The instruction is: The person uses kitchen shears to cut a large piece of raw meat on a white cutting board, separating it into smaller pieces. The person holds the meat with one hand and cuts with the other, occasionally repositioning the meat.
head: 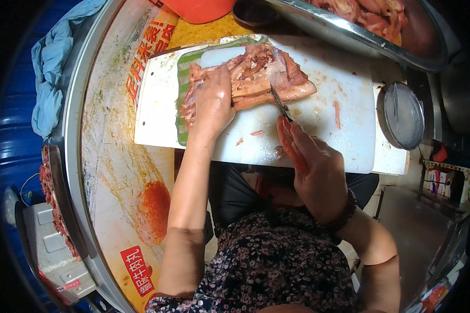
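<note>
A large slab of raw meat point(254, 78) with pale fat or skin along its near edge lies across the far part of a white plastic cutting board point(317, 129). My left hand point(214, 99) presses on the slab's left part, fingers pointing away from me and wrapped over it. In my right hand point(317, 168) is a pair of red-handled scissors point(282, 105), gripped by the handles. Their dark blades reach up to the meat's near edge, right of its middle, and the tips are hidden in it. Small meat scraps point(257, 133) lie on the board.
Under the board's left side is a green-striped cloth point(183, 90). A metal tray of raw meat point(352, 29) stands at the far right, near a red tub point(199, 8). A round lidded container point(402, 115) sits right of the board. At left is a tray of minced meat point(58, 207).
</note>
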Demonstrator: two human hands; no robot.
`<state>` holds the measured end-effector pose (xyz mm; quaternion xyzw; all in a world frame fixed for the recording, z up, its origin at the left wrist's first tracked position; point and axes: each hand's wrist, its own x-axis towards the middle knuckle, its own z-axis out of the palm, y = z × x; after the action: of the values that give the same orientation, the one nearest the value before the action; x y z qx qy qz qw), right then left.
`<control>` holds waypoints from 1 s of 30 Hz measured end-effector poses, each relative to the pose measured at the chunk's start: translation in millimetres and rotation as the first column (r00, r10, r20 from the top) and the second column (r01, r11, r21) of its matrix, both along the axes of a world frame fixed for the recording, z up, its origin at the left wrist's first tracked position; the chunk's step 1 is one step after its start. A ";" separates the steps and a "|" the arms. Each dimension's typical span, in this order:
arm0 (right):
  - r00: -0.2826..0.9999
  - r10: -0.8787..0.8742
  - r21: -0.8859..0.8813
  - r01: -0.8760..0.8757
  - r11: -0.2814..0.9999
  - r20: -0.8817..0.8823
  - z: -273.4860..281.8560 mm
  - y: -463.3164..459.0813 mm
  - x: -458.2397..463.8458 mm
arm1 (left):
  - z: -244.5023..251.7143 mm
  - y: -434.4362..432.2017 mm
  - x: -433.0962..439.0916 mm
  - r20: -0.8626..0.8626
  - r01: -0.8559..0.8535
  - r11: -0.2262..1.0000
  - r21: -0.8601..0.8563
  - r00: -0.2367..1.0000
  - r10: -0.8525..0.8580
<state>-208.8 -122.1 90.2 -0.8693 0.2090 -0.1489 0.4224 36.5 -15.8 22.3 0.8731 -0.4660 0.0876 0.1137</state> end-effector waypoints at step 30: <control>0.874 0.426 0.041 -0.429 0.902 -0.232 64.3 -165.9 47.1 | 1.7 -1.2 45.3 -0.524 0.106 0.994 -0.024 0.846 -0.102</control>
<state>-161.7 -288.0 154.4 -0.9079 0.0596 0.0511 0.4118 81.8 -16.9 24.1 0.8377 -0.4643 -0.1612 0.2384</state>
